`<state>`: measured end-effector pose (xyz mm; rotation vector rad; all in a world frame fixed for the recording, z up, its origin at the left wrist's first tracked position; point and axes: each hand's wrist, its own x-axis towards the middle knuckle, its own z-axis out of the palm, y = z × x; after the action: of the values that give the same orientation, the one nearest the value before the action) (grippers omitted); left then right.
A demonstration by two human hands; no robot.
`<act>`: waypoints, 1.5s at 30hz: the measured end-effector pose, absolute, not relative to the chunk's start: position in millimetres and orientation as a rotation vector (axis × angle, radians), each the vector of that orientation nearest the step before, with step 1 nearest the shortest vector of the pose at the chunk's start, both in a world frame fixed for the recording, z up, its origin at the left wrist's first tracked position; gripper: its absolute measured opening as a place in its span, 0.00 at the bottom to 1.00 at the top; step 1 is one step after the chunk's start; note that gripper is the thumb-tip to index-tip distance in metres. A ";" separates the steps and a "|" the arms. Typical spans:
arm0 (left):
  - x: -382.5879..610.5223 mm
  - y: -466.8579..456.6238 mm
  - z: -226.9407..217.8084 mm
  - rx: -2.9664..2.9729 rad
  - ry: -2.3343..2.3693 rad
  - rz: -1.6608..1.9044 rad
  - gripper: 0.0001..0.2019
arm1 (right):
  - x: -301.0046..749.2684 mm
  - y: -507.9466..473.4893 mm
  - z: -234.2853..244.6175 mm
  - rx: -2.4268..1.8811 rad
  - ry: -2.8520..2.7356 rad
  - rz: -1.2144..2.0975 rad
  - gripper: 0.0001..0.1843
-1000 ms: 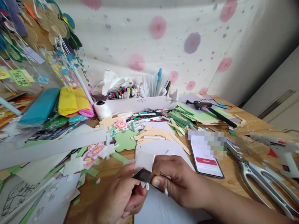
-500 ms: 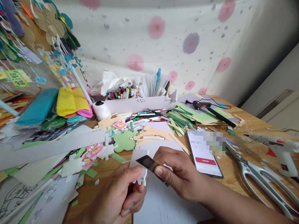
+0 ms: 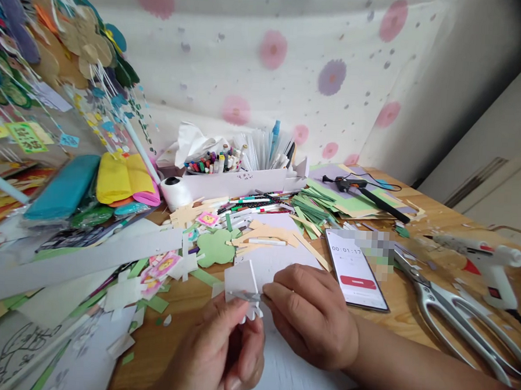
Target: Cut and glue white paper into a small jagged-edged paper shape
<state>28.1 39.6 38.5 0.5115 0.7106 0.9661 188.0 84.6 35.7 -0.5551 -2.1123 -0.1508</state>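
My left hand [image 3: 221,350] pinches a small white paper cut-out [image 3: 240,284] with a scalloped lower edge, holding it upright over the wooden table [image 3: 416,296]. My right hand [image 3: 311,314] grips a thin dark blade [image 3: 250,297], laid flat against the cut-out's lower part. A white sheet [image 3: 278,359] lies under both hands. A phone [image 3: 356,270] showing a timer rests just right of my right hand.
Large metal scissors [image 3: 459,313] and a white glue gun [image 3: 484,262] lie at the right. A white box of markers [image 3: 239,170], thread spool [image 3: 176,190], paper scraps, green strips [image 3: 316,206] and a black tool [image 3: 365,192] crowd the back. Paper stacks and hanging decorations fill the left.
The blade has tipped from a raised slant to lying flat against the cut-out. My right hand rolled over it, and both hands shifted slightly right and up.
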 end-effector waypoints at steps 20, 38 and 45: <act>22.3 36.6 38.5 0.387 0.590 0.894 0.14 | 188.1 86.6 20.7 -0.616 -2.131 -0.375 0.10; 19.9 36.5 50.9 0.428 0.522 0.936 0.15 | 201.3 105.7 20.0 -0.495 -2.119 -0.357 0.12; 18.2 35.4 50.8 0.486 0.517 0.969 0.16 | 203.7 107.2 22.9 -0.436 -2.085 -0.328 0.14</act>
<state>18.2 35.4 50.8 0.4861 0.5166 0.9693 203.7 107.2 22.9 -0.4359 -2.0848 -0.3276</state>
